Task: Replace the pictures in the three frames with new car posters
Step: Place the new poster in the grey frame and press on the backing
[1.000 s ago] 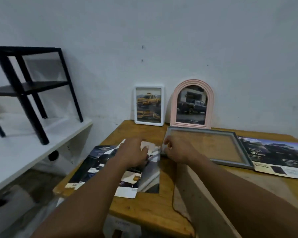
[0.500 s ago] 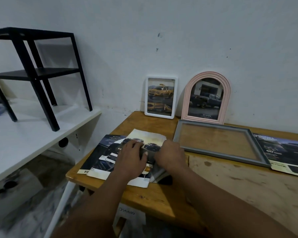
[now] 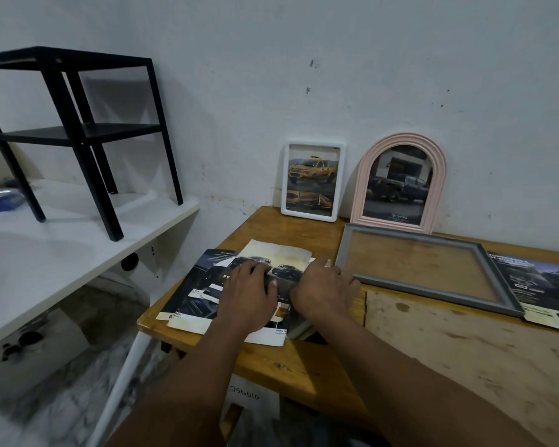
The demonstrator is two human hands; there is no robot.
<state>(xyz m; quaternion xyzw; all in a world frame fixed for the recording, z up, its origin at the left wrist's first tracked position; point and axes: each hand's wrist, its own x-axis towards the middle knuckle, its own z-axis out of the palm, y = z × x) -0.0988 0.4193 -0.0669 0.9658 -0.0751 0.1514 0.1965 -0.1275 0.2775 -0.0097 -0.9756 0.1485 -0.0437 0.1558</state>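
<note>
A pile of car posters (image 3: pixel 204 285) lies at the left end of the wooden table (image 3: pixel 304 366). My left hand (image 3: pixel 246 291) and my right hand (image 3: pixel 323 288) both rest on the pile, fingers bent over a dark sheet between them. A grey frame (image 3: pixel 430 275) lies flat beside my right hand, the wood showing through it. Against the wall stand a white frame (image 3: pixel 313 180) with a yellow pickup picture and a pink arched frame (image 3: pixel 399 185) with a dark pickup picture. Another poster (image 3: pixel 542 285) lies right of the grey frame.
A white shelf (image 3: pixel 62 253) to the left carries a black metal stand (image 3: pixel 78 130). A pale board (image 3: pixel 465 350) covers the right part of the table. Below the table's front edge sits a labelled box (image 3: pixel 249 401).
My hands came down from the lifted sheets onto the pile and now lie lower on it. The view swung left and down.
</note>
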